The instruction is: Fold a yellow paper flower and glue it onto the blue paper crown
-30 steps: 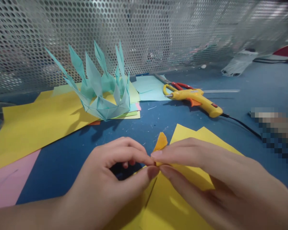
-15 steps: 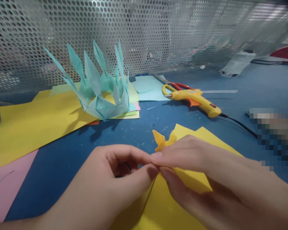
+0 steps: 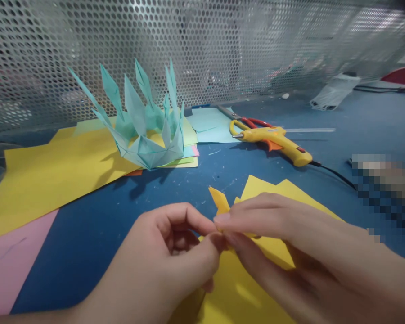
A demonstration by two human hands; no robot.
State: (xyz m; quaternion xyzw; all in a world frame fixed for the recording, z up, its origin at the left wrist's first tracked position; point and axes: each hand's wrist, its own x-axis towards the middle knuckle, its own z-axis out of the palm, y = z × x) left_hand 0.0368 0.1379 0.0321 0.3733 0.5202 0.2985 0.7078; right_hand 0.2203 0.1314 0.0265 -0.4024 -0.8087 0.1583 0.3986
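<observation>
Teal crown [image 3: 148, 154] and glue gun [image 3: 273, 139] lie beyond left hand [image 3: 168, 258] and right hand [image 3: 297, 238], which pinch part-hidden folded yellow paper [image 3: 220, 200].

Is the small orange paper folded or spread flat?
Folded: the small orange paper has a pointed flap sticking up beside the right hand. Its lower part is mostly hidden.
</observation>
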